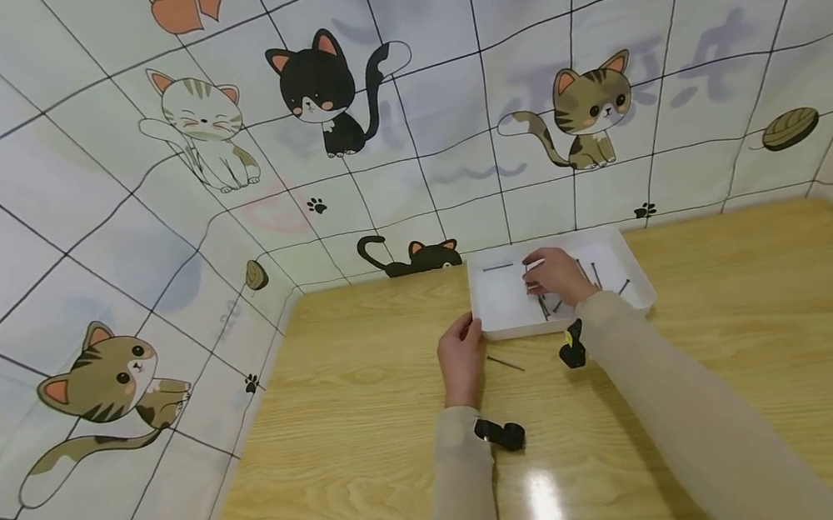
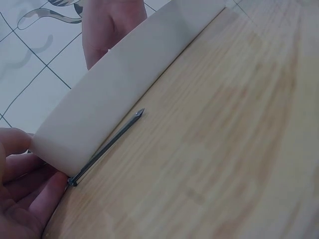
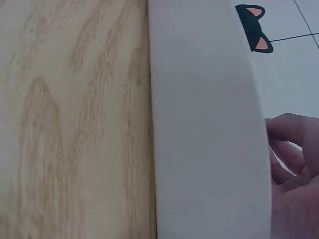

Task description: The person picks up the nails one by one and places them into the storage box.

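A white rectangular tray (image 1: 495, 334) lies on the wooden table with several dark nails in it. My left hand (image 1: 461, 359) grips the tray's front left corner, thumb near the rim and fingers at the side wall, as the left wrist view shows. Inside the tray, my right hand (image 1: 555, 273) pinches a nail (image 1: 527, 276) that looks close to upright. One loose nail (image 1: 506, 363) lies on the table just in front of the tray, its head close to my left fingers (image 2: 47, 199). In the right wrist view, the tray wall (image 3: 209, 124) hides part of the right hand.
The wooden table (image 1: 376, 465) meets a wall (image 1: 444, 157) with cat pictures behind the tray, and another wall stands on the left. Inside the tray, a single nail (image 1: 497, 267) lies at the back left; other nails (image 1: 596, 275) lie to the right.
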A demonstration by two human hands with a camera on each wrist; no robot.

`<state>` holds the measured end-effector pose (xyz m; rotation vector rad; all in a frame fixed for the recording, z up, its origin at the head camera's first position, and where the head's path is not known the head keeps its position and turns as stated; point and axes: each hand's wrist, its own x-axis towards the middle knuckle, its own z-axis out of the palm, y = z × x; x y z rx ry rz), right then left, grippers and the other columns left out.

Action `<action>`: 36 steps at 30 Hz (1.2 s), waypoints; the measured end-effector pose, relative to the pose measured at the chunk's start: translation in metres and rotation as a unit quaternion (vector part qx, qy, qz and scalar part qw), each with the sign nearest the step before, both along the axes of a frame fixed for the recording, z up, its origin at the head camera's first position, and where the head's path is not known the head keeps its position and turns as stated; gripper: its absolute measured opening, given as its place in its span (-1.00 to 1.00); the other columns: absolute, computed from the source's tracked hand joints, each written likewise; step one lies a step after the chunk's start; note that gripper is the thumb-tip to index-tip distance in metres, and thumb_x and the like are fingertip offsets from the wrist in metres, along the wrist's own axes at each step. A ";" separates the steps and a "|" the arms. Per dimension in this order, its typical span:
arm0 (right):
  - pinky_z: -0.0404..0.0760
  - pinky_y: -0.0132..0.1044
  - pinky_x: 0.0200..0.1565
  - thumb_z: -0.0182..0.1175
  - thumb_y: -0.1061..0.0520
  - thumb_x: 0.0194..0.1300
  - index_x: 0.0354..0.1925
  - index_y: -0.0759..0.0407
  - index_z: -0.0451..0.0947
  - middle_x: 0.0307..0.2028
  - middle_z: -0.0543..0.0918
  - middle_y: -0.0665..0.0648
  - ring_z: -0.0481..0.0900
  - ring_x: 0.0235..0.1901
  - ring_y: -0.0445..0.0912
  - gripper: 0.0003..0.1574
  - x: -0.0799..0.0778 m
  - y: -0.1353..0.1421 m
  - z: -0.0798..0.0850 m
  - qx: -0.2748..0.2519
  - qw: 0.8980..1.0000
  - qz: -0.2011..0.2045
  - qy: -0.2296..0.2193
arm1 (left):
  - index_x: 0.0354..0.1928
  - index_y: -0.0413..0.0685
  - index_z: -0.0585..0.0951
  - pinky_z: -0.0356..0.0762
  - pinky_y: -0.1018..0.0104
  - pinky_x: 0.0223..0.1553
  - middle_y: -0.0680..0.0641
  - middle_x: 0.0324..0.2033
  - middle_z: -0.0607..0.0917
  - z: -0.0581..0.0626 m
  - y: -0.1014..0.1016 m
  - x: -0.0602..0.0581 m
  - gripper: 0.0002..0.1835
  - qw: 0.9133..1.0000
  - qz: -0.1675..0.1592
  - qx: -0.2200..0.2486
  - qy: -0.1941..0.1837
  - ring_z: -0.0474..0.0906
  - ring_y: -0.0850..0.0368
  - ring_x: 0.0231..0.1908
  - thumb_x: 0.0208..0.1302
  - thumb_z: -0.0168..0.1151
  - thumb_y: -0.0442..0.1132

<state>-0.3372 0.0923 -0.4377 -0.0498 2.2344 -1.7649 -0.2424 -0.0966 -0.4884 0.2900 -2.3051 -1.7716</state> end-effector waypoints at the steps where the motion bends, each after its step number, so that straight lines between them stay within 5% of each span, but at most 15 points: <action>1: 0.52 -0.13 -0.14 -0.02 0.31 0.27 0.18 0.36 0.22 -0.06 0.43 0.42 0.50 -0.15 0.15 -0.49 -0.001 0.000 -0.001 0.017 1.000 0.001 0.002 | -0.03 0.13 0.59 0.43 0.32 -0.11 0.19 -0.18 0.60 0.000 0.001 0.000 -0.69 1.000 0.000 0.000 0.001 0.48 0.29 -0.13 0.22 0.11 -0.02; 4: 0.57 -0.18 -0.26 -0.01 0.31 0.21 0.14 0.36 0.29 -0.16 0.51 0.35 0.57 -0.27 0.08 -0.51 -0.002 -0.002 -0.002 0.082 0.996 0.000 0.030 | -0.03 0.12 0.59 0.43 0.32 -0.11 0.19 -0.19 0.60 -0.001 0.002 0.000 -0.69 1.000 0.000 0.002 0.003 0.47 0.30 -0.14 0.22 0.11 -0.02; 8: 0.51 -0.24 -0.45 0.00 0.29 0.16 0.06 0.37 0.37 -0.38 0.61 0.25 0.60 -0.47 0.00 -0.54 -0.002 -0.004 -0.002 0.192 0.978 0.012 0.081 | -0.02 0.09 0.58 0.42 0.34 -0.11 0.19 -0.19 0.60 -0.001 0.005 0.001 -0.67 1.000 0.001 0.005 0.000 0.47 0.32 -0.13 0.22 0.10 -0.02; 13: 0.44 -0.24 -0.44 0.01 0.27 0.18 0.02 0.40 0.40 -0.49 0.64 0.19 0.57 -0.54 -0.04 -0.58 -0.003 -0.003 -0.005 0.259 0.960 0.030 0.097 | 0.00 0.05 0.58 0.42 0.32 -0.10 0.18 -0.19 0.60 -0.002 0.007 0.002 -0.66 1.000 -0.004 0.007 -0.003 0.47 0.30 -0.13 0.22 0.10 -0.03; 21: 0.45 -0.20 -0.45 0.02 0.27 0.14 -0.05 0.45 0.43 -0.49 0.61 0.20 0.54 -0.56 -0.05 -0.60 -0.001 -0.001 -0.002 0.266 0.959 0.036 0.090 | 0.00 0.05 0.58 0.43 0.33 -0.12 0.21 -0.21 0.61 -0.002 0.007 0.004 -0.65 1.000 -0.003 0.009 -0.004 0.48 0.32 -0.16 0.22 0.10 -0.03; 28: 0.47 -0.19 -0.38 0.02 0.24 0.16 -0.07 0.41 0.48 -0.19 0.56 0.31 0.51 -0.37 0.02 -0.63 -0.004 -0.001 -0.006 0.290 0.951 0.032 0.102 | 0.00 0.05 0.58 0.44 0.34 -0.13 0.19 -0.21 0.61 -0.001 0.006 0.002 -0.66 1.000 -0.003 0.008 0.001 0.49 0.31 -0.16 0.22 0.10 -0.02; 36: 0.46 -0.21 -0.43 -0.01 0.19 0.25 0.05 0.37 0.38 -0.29 0.59 0.28 0.56 -0.51 -0.03 -0.57 -0.007 -0.001 0.000 0.265 0.958 0.055 0.097 | 0.01 0.06 0.57 0.42 0.33 -0.11 0.21 -0.20 0.60 -0.001 0.000 0.000 -0.65 1.000 0.006 -0.003 0.000 0.47 0.32 -0.14 0.23 0.09 -0.01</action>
